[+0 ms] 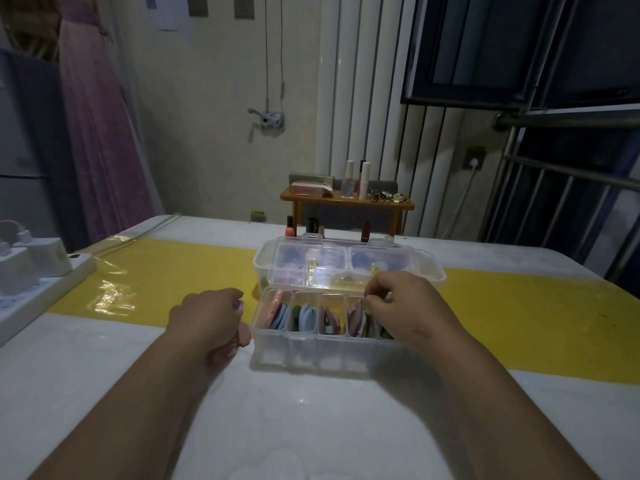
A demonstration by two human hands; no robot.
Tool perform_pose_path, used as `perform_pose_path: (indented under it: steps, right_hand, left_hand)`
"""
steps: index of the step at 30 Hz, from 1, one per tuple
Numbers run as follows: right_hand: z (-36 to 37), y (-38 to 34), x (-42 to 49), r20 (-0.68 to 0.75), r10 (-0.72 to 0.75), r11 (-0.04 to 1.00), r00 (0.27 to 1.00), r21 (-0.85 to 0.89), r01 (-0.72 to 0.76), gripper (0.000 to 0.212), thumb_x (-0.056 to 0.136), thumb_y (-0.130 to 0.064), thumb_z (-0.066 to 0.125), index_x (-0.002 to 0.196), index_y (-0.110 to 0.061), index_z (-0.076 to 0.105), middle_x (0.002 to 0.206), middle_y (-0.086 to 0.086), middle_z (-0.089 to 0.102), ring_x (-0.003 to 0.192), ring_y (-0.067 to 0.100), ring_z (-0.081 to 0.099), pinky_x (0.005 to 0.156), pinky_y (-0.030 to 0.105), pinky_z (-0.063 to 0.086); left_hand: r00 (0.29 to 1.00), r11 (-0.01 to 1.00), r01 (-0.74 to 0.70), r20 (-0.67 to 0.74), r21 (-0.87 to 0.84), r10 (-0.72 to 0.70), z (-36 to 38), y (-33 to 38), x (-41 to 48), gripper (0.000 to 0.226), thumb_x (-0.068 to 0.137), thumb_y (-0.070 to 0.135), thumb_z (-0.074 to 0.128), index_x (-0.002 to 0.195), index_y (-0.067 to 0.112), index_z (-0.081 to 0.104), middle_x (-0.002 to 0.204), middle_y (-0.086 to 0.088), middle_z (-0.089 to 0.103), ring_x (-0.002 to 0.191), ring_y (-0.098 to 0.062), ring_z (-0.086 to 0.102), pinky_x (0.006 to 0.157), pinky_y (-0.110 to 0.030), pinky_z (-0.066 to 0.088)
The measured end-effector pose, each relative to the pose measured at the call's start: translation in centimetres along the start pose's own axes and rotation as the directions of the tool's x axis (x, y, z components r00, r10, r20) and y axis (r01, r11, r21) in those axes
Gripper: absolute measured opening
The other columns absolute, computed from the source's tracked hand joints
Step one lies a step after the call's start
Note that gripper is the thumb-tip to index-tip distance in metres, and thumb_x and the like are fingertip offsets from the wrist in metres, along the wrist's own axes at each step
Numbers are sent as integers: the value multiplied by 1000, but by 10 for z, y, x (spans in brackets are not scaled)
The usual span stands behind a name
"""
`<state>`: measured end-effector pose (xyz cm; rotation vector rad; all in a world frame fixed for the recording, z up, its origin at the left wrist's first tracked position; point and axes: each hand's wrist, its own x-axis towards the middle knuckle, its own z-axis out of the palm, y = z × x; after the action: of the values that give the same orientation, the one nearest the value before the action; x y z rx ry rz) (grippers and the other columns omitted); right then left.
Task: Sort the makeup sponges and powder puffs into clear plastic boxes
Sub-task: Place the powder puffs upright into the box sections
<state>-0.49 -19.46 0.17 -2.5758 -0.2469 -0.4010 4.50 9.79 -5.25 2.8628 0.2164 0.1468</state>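
Single head-worn wide-angle view, forward and down, close over left hand [207,317], right hand [405,306] and table [311,417].

Near box [311,351]: on the table [311,427], sponges [308,317] standing in its compartments.
Far box [429,271]: just behind, 12 o'clock.
Small shelf [346,202]: farther back, 12 o'clock.
Power strip [52,289]: 9 o'clock, well apart.

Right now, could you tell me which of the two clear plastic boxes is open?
The nearer box, its compartments showing upright sponges; the farther box has its lid closed.

Left hand [207,317] clutches a pink puff [244,336] right beside the divided clear box [311,353]. Right hand [405,306] curls its fingers over the right-end slots.
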Motion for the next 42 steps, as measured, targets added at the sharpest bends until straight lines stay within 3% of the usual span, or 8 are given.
perform_pose_path:
  steps: [5,11,16,20,22,27,31,42]
  right_hand:
    - [0,-1,-1,3,3,1000,1000,15,-3,13,92,-23,55,90,-30,67,92,-10,64,82,8,58,74,31,54]
    - [0,0,0,-3,1,1000,1000,23,-1,13,92,-24,56,89,-30,66,91,-10,64,81,8,58,70,29,53]
    - [0,1,0,1,1,1000,1000,26,-1,12,91,-25,56,89,-31,66,90,-10,65,81,8,59,70,29,53]
    - [-1,1,-1,2,7,999,1000,32,-7,13,92,-24,56,91,-29,67,91,-9,65,81,8,59,70,28,52]
    - [-1,0,-2,6,9,999,1000,31,-9,13,92,-23,56,91,-29,67,91,-9,64,81,8,58,70,28,53]
    - [0,0,-1,7,14,1000,1000,28,-14,13,92,-24,56,93,-29,67,92,-9,64,82,8,59,73,31,55]
    - [0,0,-1,7,11,999,1000,37,-11,12,92,-25,56,92,-31,66,91,-10,65,81,8,59,71,29,54]
    - [-1,0,-1,-29,4,996,1000,89,-1,12,92,-24,56,92,-29,67,89,-11,64,79,6,58,70,29,54]
  left_hand:
    - [989,992,-58,-140,-111,42,-7,7,-4,48,79,28,66,125,33,60,113,-8,59,106,-34,57,88,-39,49]
    - [947,935,-151,-319,-321,43,-14,16,-9,22,85,12,59,101,17,73,93,-7,68,82,-24,60,70,-32,47]
    - [983,922,-68,-186,-381,-4,-19,14,-9,33,84,8,58,109,23,71,107,-3,70,88,-19,57,76,-27,42]
    - [997,925,-69,-64,-373,48,-17,18,-15,46,81,2,55,117,27,67,89,16,65,89,-16,59,77,-27,43]
    - [997,938,-58,-69,-343,37,-17,20,-17,45,81,4,55,118,27,66,103,6,67,96,-20,59,79,-28,45]
    - [979,893,12,-177,-450,-102,-29,24,-22,18,74,10,62,79,27,65,85,2,68,77,-22,60,71,-33,54]
    - [966,838,25,-203,-544,-161,-37,27,-25,16,70,10,64,74,25,65,76,3,63,72,-19,57,66,-34,53]
    - [853,621,-341,-510,-705,-111,-40,39,-32,14,89,12,64,101,20,66,92,2,68,88,-17,64,70,-22,45]
